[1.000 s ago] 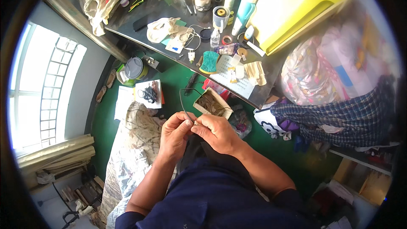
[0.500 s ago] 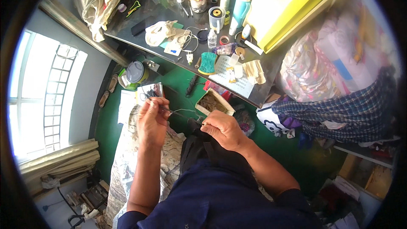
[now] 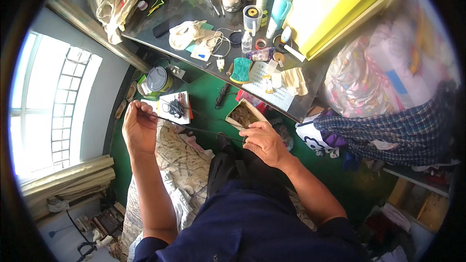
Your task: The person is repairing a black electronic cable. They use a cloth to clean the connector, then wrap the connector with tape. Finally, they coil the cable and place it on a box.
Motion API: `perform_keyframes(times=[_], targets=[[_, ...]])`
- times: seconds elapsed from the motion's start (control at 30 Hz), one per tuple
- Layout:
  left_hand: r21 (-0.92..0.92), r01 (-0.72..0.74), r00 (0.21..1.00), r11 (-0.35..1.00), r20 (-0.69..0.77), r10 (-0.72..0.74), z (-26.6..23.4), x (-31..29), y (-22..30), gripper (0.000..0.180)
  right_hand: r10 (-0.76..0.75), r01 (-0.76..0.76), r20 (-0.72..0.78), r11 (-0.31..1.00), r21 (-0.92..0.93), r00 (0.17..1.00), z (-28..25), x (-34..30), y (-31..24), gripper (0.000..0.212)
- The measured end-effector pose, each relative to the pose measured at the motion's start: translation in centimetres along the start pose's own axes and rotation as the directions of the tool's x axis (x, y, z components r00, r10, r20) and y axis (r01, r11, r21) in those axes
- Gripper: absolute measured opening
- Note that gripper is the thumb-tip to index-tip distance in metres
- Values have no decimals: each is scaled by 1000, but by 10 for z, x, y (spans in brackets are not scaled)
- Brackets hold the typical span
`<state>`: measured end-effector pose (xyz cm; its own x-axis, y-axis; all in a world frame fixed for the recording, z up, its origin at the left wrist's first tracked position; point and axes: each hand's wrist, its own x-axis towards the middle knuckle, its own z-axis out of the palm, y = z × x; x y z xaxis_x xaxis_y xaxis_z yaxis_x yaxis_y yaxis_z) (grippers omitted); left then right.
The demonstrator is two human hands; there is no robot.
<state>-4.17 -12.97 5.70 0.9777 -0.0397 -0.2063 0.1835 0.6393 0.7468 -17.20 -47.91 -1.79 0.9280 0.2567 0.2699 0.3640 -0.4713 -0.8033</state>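
Observation:
A thin black cord (image 3: 194, 128) runs slantwise between my two hands over the green floor. My left hand (image 3: 140, 130), raised at the left, pinches one end of the stretch between thumb and fingertips. Its other end reaches my right hand (image 3: 264, 143), whose fingers are bent round it, partly hidden from above. A tangled dark bundle of cord (image 3: 174, 108) lies on a white sheet or box (image 3: 167, 98) just beyond my left hand. Past my right fingers stands an open cardboard box (image 3: 234, 122) with brownish contents.
A dark table (image 3: 194, 58) ahead carries a green sponge (image 3: 240, 69), bottles, cloth and a white cable. Patterned fabric (image 3: 179, 157) spreads beside my left forearm. Stuffed bags and a checked cloth (image 3: 388, 126) fill the right. A lidded bucket (image 3: 157, 78) stands under the table.
My left hand has moved left and slightly up, away from my right hand, so a longer stretch of cord shows. My right hand has shifted slightly right, its fingers loosening a little.

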Motion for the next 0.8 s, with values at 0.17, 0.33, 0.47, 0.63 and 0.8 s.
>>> perform_keyframes(times=[0.17,0.33,0.47,0.63,0.8], targets=[[-35,-107,994,994,-21,106,-11,6,22,18,44,-48,-55,997,-68,998,-3,-16,12,13],[-36,-191,979,981,-74,188,-37,19,45,17,201,-201,47,980,-3,978,-10,-49,31,13],[-130,-260,962,957,-119,245,-64,29,54,17,238,-238,18,971,-20,971,-22,-65,47,15],[20,-267,945,963,-189,266,-53,18,26,15,386,-385,-14,921,58,922,-24,-54,35,17],[206,62,981,977,-193,-21,7,-24,-47,22,502,-489,8,838,241,865,-14,-17,5,22]])
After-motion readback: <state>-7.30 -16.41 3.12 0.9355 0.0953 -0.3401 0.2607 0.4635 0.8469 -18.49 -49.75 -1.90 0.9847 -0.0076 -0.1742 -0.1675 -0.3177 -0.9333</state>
